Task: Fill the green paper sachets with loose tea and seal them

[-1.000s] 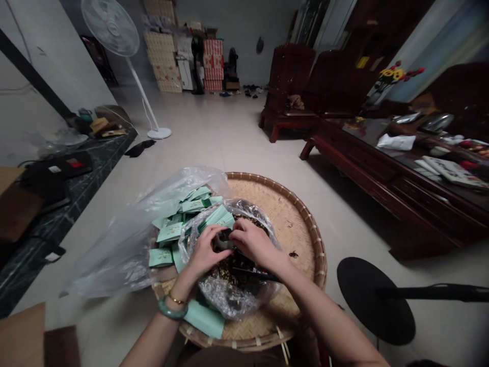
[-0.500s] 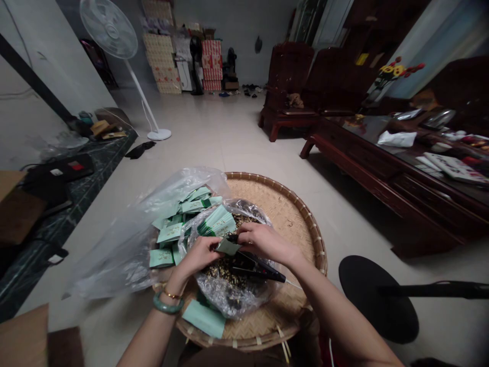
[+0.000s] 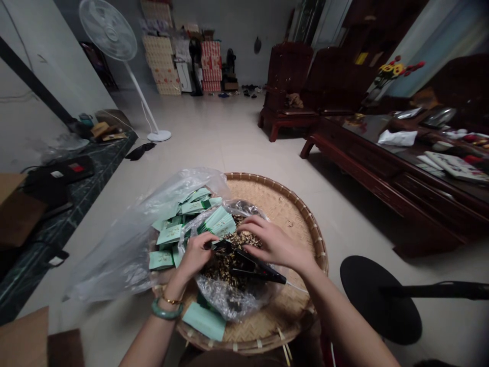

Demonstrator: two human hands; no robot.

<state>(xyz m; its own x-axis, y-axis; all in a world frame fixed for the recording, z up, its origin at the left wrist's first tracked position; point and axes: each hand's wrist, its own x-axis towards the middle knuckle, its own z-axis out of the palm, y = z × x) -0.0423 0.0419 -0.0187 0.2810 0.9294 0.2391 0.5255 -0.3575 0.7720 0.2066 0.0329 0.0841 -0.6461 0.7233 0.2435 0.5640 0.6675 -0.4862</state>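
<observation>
A round woven tray [image 3: 301,214] carries a clear bag of loose dried brown bits [image 3: 229,300]. Left of it, a pile of small green packets [image 3: 171,232] spills from a large clear plastic bag [image 3: 122,244]. My left hand [image 3: 196,255], with a green bangle on the wrist, is curled and pinches a small packet at the edge of the dried bits. My right hand [image 3: 273,242] rests on top of the dried bits with its fingers spread. A black long-handled tool [image 3: 260,270] lies in the bag under my right hand. One green packet [image 3: 202,318] lies at the tray's near rim.
A black round stand base [image 3: 378,300] sits on the floor to the right. Further right is a dark wooden table [image 3: 382,178] with papers. A white standing fan [image 3: 109,30] is at the back left, a dark counter [image 3: 76,188] along the left, and cardboard [image 3: 23,336] at the near left.
My hands were together over one small packet. They have parted: the right moved right and spread onto the dried bits, and the left kept the packet.
</observation>
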